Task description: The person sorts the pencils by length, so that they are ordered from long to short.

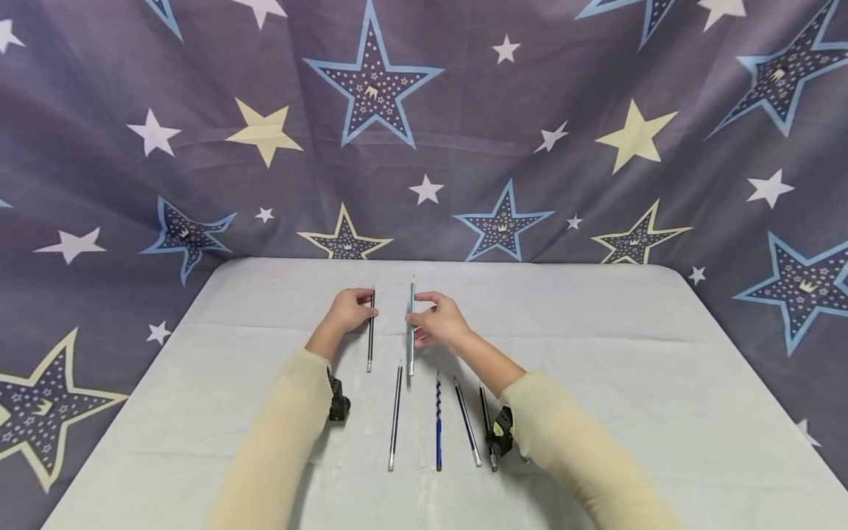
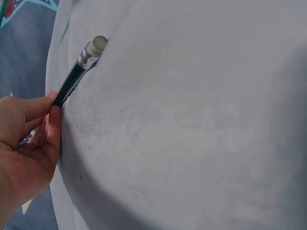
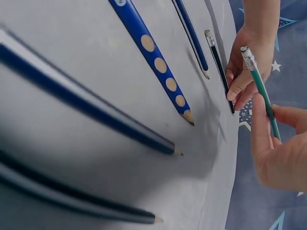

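My left hand (image 1: 351, 311) pinches a dark pencil (image 1: 371, 342) between thumb and fingers. Its metal band and pale eraser (image 2: 100, 43) point toward me, seen close in the left wrist view. To its right, my right hand (image 1: 440, 322) holds a green pencil (image 1: 411, 346) by thumb and fingers, tip away from me. In the right wrist view that green pencil (image 3: 260, 86) stands off the cloth, eraser end up. Nearer me lie a dark striped pencil (image 1: 395, 419), a blue pencil with round dimples (image 1: 439, 430), and another dark pencil (image 1: 467, 423).
One more dark pencil (image 1: 485, 405) lies at the right of the group, partly covered by the right wrist's black camera (image 1: 501, 430). A pale cloth covers the table (image 1: 232, 383). Behind it hangs a grey curtain (image 1: 457, 162) with stars.
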The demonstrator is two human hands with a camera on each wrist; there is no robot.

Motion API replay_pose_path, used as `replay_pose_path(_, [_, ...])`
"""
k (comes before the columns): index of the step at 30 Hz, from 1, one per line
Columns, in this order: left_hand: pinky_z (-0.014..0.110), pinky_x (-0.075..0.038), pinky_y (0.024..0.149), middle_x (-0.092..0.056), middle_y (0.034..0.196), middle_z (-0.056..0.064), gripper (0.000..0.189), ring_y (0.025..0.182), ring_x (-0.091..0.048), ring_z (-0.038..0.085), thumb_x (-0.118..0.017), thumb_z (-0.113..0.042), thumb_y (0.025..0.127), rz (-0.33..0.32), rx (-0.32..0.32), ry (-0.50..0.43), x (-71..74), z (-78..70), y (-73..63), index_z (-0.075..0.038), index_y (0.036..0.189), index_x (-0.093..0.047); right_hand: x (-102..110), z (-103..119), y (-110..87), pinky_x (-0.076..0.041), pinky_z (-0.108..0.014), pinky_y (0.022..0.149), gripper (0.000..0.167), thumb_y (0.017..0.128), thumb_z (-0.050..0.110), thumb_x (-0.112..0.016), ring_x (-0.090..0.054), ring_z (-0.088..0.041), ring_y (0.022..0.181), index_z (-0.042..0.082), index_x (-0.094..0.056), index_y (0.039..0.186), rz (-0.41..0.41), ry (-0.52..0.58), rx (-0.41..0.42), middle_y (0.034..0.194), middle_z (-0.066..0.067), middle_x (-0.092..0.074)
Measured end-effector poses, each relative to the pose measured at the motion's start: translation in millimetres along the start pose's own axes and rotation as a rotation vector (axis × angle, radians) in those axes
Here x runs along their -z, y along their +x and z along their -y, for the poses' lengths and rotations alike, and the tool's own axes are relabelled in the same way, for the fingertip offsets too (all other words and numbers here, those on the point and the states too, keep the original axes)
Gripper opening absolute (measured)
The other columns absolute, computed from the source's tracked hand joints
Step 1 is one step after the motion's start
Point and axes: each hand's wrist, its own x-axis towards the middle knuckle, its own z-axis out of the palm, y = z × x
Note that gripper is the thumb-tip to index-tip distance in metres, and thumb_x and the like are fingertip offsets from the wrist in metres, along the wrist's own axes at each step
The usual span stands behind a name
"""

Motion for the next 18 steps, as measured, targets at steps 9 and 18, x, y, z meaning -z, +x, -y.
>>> replay_pose_path(9, [0.042,-0.040,0.105,-0.059,0.125,0.017,0.050,0.121,-0.051,0.032,-0.067,-0.011,0.083,-0.031,-0.017,-0.004,-4.3,8.1,9.6,-0.001,0.130,-0.052,-14.6,0.0,13.8,-0.058,-0.031,0.056,0.052,0.085,0.005,-0.064,-0.059,-0.014,0.053,0.009,-0.046,0.134,-0.011,-0.005,0.008,0.079,-0.008,-0.057])
replay_pose_path(18, [0.043,-0.037,0.108,-0.055,0.130,0.020,0.051,0.124,-0.048,0.034,-0.062,-0.012,0.087,-0.024,-0.002,0.017,-2.7,2.8,1.2,0.000,0.134,-0.047,-30.6,-0.2,24.6,-0.059,-0.033,0.057,0.051,0.085,0.007,-0.065,-0.060,-0.015,0.052,0.010,-0.047,0.133,-0.038,-0.024,0.006,0.080,-0.009,-0.059])
